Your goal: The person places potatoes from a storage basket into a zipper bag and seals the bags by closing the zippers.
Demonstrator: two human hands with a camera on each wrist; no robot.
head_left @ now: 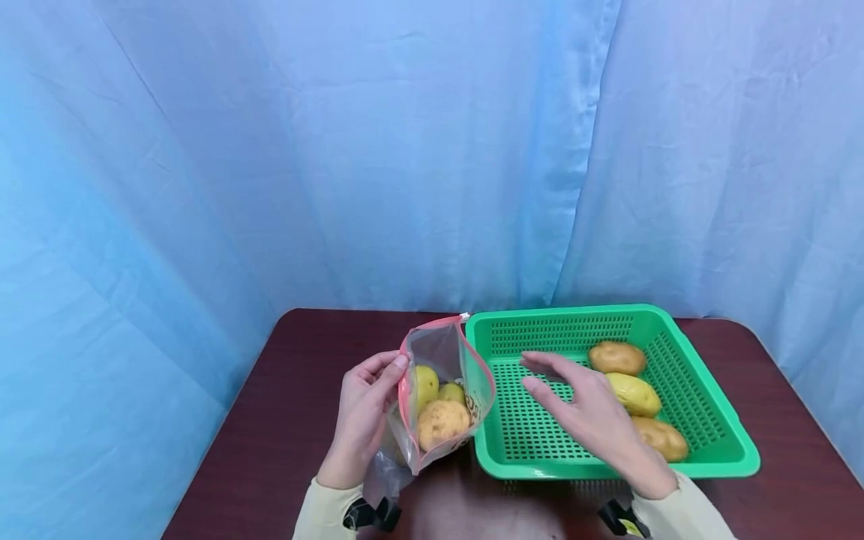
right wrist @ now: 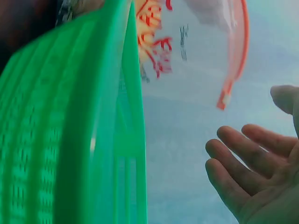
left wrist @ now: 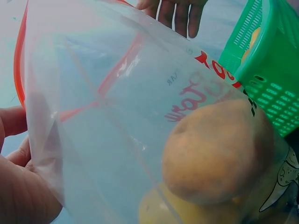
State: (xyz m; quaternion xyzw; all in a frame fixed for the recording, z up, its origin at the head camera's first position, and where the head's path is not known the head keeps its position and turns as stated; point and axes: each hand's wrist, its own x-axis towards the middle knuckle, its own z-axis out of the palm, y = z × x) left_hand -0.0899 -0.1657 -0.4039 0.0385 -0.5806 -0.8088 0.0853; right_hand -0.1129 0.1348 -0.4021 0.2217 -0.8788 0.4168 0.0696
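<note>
My left hand (head_left: 361, 416) pinches the pink-edged mouth of a clear zip bag (head_left: 435, 349) between thumb and fingers. The bag gapes open, with a white slider at its upper corner. Inside lie a brown potato (head_left: 443, 425) and two yellow-green rounded items (head_left: 425, 386) behind it. The left wrist view shows the potato (left wrist: 217, 151) through the printed plastic. My right hand (head_left: 594, 409) hovers over the green basket (head_left: 709, 390), holding nothing, thumb and fingers spread apart toward the bag. In the right wrist view its fingers (right wrist: 247, 161) are extended, away from the bag's edge.
Along the basket's right side lie two brown potatoes (head_left: 617, 358) with a yellow oblong item (head_left: 634, 394) between them. The basket stands on a dark reddish table (head_left: 270, 450), right beside the bag. Blue curtains (head_left: 405, 150) hang behind the table.
</note>
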